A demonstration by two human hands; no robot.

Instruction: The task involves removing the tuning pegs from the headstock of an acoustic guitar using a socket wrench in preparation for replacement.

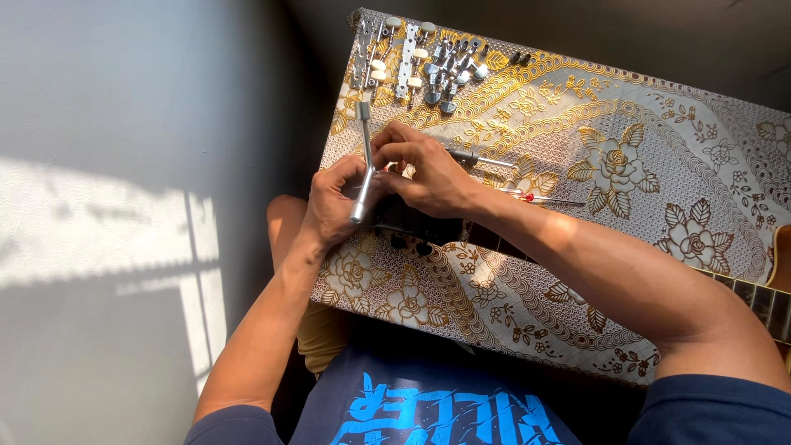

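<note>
Your left hand (334, 202) is closed around a metal T-shaped wrench (363, 161), which stands almost upright over the left part of the worktop (659, 148). Your right hand (424, 169) is pinched on the same wrench just beside the left hand, fingers curled over its cross arm. Both hands are together above the black guitar headstock (412, 222), which lies near the left edge of the worktop; the guitar neck (758, 297) runs off toward the right edge. The worktop carries a patterned cloth with gold flowers. A group of metal tuning machines (428, 62) lies at the far left corner. A red-handled screwdriver (540, 198) rests just right of your right hand, and a silver socket driver (478, 158) lies behind it.
</note>
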